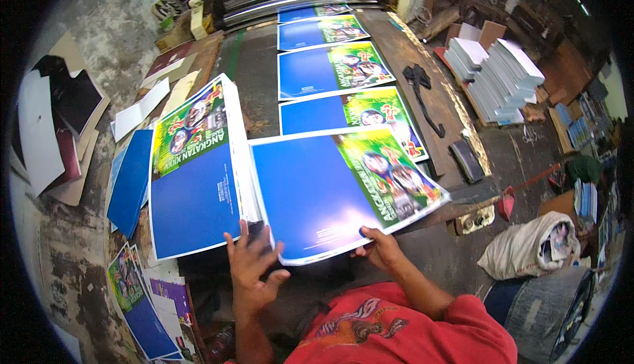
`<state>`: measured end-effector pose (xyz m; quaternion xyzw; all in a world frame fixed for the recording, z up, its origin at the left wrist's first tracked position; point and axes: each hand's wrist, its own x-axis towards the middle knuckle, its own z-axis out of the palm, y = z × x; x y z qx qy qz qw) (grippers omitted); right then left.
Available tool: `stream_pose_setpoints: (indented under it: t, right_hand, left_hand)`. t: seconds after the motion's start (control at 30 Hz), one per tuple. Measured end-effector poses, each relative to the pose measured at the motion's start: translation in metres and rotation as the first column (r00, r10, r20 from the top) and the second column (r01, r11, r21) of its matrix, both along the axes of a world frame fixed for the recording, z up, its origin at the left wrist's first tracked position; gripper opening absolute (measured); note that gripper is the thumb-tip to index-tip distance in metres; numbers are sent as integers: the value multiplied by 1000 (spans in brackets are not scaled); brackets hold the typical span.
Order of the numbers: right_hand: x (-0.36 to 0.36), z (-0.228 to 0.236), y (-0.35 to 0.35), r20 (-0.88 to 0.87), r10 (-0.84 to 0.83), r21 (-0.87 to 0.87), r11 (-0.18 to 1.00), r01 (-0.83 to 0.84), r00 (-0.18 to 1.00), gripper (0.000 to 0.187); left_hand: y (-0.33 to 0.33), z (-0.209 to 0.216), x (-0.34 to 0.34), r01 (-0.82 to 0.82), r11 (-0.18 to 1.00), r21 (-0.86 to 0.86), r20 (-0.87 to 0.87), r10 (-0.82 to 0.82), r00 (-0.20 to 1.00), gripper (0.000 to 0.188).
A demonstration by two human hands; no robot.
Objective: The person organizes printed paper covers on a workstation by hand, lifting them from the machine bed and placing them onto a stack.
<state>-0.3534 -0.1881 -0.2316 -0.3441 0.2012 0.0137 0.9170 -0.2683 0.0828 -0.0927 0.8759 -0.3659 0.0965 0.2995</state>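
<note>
Head camera: we see the right hand grasping a printed sheet by its near edge, the thumb pressed on top and the fingers curled beneath. The left hand is spread and holds nothing that we can make out; it is blurred beside the sheet's near left corner, and we cannot tell whether it touches.

The sheet lies just beyond both hands, its near edge toward the person's red shirt. We find it glossy, with a pale glare on the blue ahead of the right hand. A plain deep blue panel fills the side toward the left hand, with small white lettering near the edge; the other side is bright green, with round pictures, dark photo patches and larger white lettering. A thin white border frames it all. We cannot tell whether another sheet lies directly under it.

Beyond the left hand, we see a stack of printed sheets in the same blue and green. Farther ahead of the right hand, a row of matching sheets runs along the dark table to a machine with shiny rollers.
</note>
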Motion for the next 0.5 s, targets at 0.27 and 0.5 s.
stream_pose_setpoints:
  t: [0.27, 0.5]
  right_hand:
    - [-56, -43, 25, -178, 115, -120, 983, -137, 977, 43]
    - [-51, -43, 27, -184, 69, -51, 996, -79, 981, 46]
  left_hand:
    - [24, -28, 37, -383, 923, 38, 160, 373, 914, 46]
    - [28, -31, 34, -424, 905, -22, 124, 423, 897, 39]
